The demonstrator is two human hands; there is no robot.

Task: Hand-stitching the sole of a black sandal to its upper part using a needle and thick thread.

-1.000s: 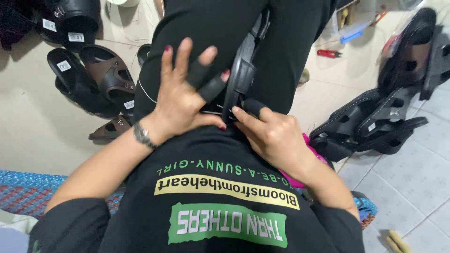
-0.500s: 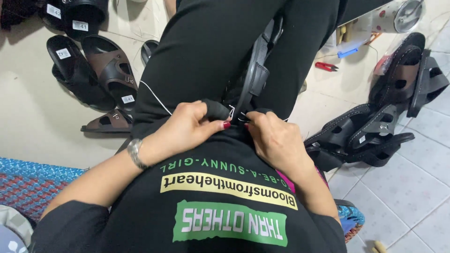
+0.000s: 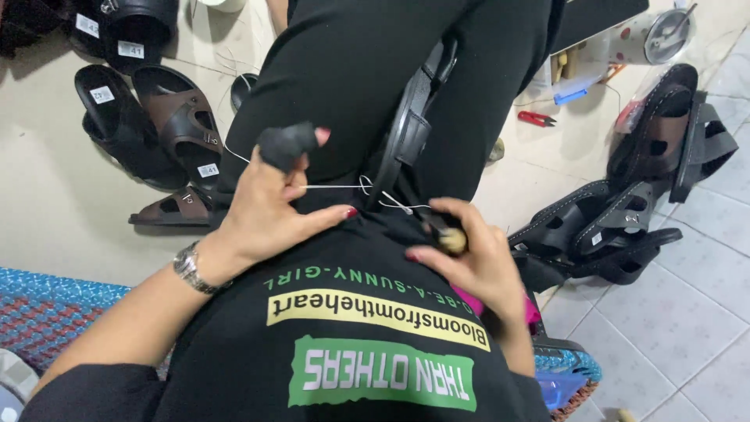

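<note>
Left hand [image 3: 269,205] pinching white thread [image 3: 332,187] taut at centre; right hand [image 3: 469,254] clamped on black sandal [image 3: 410,133] strap.

Sandal [image 3: 410,133] on lap, between left hand [image 3: 266,207] and right hand [image 3: 469,254].

Even, soft daylight-like light fills the view, with no single strong source visible. The pale floor [image 3: 70,227] on the left and the white tiles [image 3: 672,312] on the right are bright, the tiles carrying a faint sheen but no harsh glare. Shadows are short and soft beneath the dark sandals [image 3: 156,133]. The black trousers [image 3: 344,70] and black shirt [image 3: 258,359] swallow detail, reading almost flat. The right hand [image 3: 476,262] is slightly smeared by motion; the left hand [image 3: 269,207] and the thin white thread [image 3: 332,187] are sharper. Straight tile lines bend a little toward the edges from the wide lens.
</note>
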